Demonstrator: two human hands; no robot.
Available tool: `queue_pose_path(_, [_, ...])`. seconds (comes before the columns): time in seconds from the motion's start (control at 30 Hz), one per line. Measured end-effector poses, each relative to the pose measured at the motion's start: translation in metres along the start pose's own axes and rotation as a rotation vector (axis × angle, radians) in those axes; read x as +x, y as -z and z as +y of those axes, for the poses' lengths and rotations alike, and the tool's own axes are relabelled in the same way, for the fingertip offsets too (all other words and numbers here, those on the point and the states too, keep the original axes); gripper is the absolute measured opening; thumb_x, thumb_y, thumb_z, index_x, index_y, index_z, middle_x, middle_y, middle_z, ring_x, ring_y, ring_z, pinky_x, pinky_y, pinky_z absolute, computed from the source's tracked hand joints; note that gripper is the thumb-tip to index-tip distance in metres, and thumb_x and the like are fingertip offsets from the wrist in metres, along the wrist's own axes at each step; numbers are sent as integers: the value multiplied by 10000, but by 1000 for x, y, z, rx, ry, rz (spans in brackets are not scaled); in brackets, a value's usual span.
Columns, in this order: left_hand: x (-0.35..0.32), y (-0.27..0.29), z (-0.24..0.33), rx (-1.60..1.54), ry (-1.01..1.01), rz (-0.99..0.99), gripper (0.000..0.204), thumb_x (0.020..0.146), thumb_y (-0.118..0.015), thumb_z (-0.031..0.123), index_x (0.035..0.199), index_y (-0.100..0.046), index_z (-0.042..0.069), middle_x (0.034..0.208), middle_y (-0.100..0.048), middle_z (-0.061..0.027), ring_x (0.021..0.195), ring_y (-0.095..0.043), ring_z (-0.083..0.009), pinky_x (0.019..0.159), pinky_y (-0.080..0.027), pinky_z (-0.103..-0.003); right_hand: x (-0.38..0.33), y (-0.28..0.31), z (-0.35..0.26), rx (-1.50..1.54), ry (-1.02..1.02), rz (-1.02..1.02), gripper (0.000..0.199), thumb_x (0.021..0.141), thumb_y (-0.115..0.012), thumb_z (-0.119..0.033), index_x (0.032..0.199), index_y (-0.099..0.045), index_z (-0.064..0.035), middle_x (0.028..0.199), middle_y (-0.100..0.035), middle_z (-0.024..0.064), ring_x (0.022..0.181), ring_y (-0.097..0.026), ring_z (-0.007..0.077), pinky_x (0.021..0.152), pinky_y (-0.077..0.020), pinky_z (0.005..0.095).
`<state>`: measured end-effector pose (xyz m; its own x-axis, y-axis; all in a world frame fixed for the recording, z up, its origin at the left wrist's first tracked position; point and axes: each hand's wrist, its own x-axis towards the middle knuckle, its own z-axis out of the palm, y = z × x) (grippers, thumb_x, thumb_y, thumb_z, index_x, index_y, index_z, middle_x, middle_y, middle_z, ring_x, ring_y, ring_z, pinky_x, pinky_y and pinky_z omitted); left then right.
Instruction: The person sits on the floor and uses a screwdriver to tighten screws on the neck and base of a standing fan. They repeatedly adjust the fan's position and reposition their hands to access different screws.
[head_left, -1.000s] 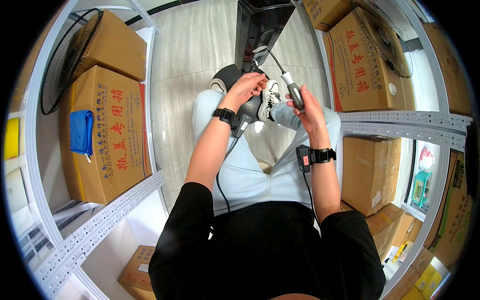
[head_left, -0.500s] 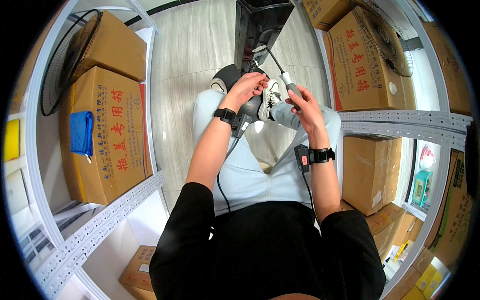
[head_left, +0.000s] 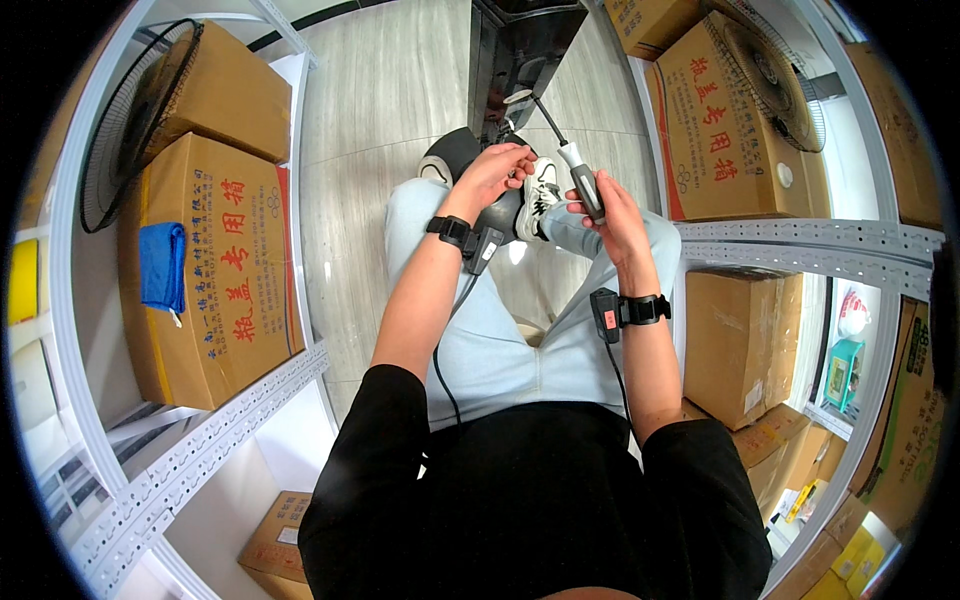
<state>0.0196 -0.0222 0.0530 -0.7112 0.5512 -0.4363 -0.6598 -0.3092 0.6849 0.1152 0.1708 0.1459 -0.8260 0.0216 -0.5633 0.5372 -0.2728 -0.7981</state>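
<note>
Right hand [head_left: 607,205] wrapped around grey-handled screwdriver [head_left: 578,178], shaft now angled up-left, tip nearer dark upright appliance [head_left: 515,60] than a second ago. Left hand [head_left: 493,172] curled, fingers pressing black rounded part [head_left: 462,160] resting on knees, just left of screwdriver. Pale trousers [head_left: 480,350] below screwdriver. Cardboard boxes [head_left: 215,270] on white metal shelves [head_left: 190,460] well left.

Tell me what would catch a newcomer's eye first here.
The two hands at centre: the right hand grips a screwdriver angled up and away, and the left hand rests by a black-and-white shoe. Cardboard boxes on white shelves flank both sides.
</note>
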Motion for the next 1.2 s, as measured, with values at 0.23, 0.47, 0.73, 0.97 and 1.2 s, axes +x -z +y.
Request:
queue_pose_path(0.23, [-1, -1, 0, 10, -10, -6, 186, 953, -510, 170, 919, -587, 4, 751, -562, -37, 648, -492, -77, 486, -336, -185, 3, -4, 8, -140, 137, 88, 372, 936, -561, -362, 1128, -546, -44, 918, -622, 38, 783, -616, 111, 592, -406, 226])
queue_pose_path(0.47, [0, 0, 1, 4, -4, -6, 188, 954, -510, 170, 920, -587, 2, 756, -563, -37, 653, -494, -81, 490, -340, -187, 1, -7, 7, -144, 145, 65, 390, 924, -582, -354, 1132, -537, -26, 904, -620, 54, 749, -612, 113, 578, -428, 217])
queue_pose_path(0.73, [0, 1, 2, -8, -19, 8, 197, 954, -493, 155, 952, -593, -14, 785, -579, -51, 662, -495, -84, 508, -357, -193, 7, 3, 5, 43, 48, 26, 396, 894, -638, -310, 1150, -529, -29, 921, -622, 57, 754, -618, 118, 582, -452, 218])
queue_pose_path(0.97, [2, 4, 2, -95, -41, -6, 199, 939, -457, 74, 1038, -573, -54, 895, -632, -135, 662, -502, -92, 519, -377, -207, 6, -13, 13, -342, 347, 211, 346, 938, -554, -364, 1091, -567, -53, 877, -646, 55, 709, -614, 103, 571, -453, 214])
queue_pose_path(1.2, [0, 3, 4, -236, -62, -69, 130, 939, -477, 57, 1005, -541, -34, 987, -636, -210, 644, -492, -86, 498, -367, -203, 11, 2, 6, 104, -1, -68, 409, 886, -638, -352, 1147, -555, -48, 900, -644, 77, 743, -621, 116, 565, -451, 228])
